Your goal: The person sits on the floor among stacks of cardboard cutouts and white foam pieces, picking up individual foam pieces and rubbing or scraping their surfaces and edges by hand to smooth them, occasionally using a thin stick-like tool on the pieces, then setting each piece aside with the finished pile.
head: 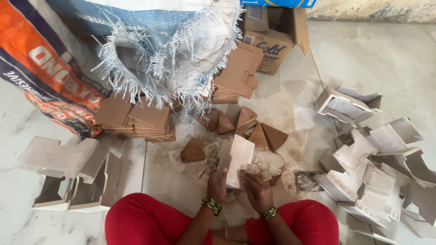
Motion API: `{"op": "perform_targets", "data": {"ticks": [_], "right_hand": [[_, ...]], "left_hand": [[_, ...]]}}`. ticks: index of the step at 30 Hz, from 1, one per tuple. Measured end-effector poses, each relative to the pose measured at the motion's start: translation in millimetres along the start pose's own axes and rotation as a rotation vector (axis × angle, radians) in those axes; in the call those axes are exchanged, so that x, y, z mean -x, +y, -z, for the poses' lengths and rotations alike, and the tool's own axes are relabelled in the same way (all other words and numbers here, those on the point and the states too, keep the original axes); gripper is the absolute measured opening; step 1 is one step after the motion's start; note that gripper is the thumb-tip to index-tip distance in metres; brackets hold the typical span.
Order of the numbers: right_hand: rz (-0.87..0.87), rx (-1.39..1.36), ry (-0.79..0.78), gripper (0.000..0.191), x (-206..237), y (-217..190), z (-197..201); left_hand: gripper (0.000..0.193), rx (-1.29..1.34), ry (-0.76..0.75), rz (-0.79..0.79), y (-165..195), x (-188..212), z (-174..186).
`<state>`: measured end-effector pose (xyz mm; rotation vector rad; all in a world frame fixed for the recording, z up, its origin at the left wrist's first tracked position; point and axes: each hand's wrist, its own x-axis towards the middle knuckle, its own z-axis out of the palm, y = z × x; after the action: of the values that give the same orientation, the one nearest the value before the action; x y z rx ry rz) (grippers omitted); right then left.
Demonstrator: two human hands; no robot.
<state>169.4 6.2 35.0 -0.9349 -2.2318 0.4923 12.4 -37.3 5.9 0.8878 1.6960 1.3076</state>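
Two hands grip one pale wooden block standing on the floor between the person's red-clad knees. The left hand wraps its fingers around the block's lower left edge; the right hand curls its fingers against the lower right edge. Both are closed on the block, with green bangles at each wrist. The block's long axis runs away from the person, tilting slightly right, its far end pointing toward a cluster of brown triangular wood pieces. Pale sawdust is spread around its base on the marble floor. Further out, stacks of flat brown boards sit under a frayed woven sack. Notched white wooden shapes lie piled to the right, others to the left, and a cardboard box stands beyond.
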Motion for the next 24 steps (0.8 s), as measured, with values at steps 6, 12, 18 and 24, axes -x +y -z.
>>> {"op": "perform_targets", "data": {"ticks": [6,12,18,24], "right_hand": [[-0.033,0.065,0.105,0.035,-1,6,-1],[0.027,-0.018,0.113,0.037,4,4,0],[0.132,0.025,-0.012,0.042,7,-5,-7],[0.221,0.126,0.037,0.041,10,-22,-10]], "left_hand": [[0.039,-0.046,0.058,-0.430,-4,-2,-5],[0.075,-0.089,-0.076,-0.341,7,2,-6],[0.060,-0.234,-0.145,-0.215,3,1,-6],[0.060,-0.309,-0.180,-0.197,-2,4,-11]]}}
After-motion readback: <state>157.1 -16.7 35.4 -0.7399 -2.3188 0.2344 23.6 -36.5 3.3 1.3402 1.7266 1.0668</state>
